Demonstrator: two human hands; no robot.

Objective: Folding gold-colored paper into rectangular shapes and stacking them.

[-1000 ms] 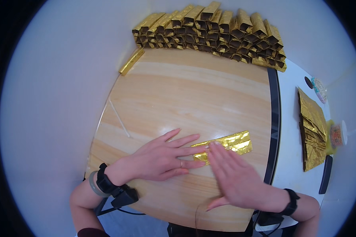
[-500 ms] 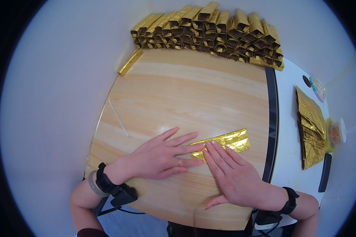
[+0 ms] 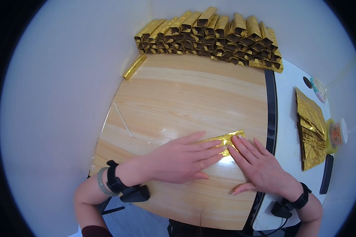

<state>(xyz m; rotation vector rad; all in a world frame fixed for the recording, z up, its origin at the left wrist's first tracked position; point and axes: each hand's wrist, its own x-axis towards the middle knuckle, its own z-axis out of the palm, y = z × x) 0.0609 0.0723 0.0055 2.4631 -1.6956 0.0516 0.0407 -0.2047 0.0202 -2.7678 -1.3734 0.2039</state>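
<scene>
On wood (image 3: 186, 94), shiny gold foil (image 3: 226, 139)

No words, numbers or signs can be read, even on the white-lidded tub (image 3: 336, 133) at middle right.

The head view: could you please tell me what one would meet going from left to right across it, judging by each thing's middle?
Thin white stick, left hand, gold strip, right hand, stack of gold sheets, small tub.
</scene>
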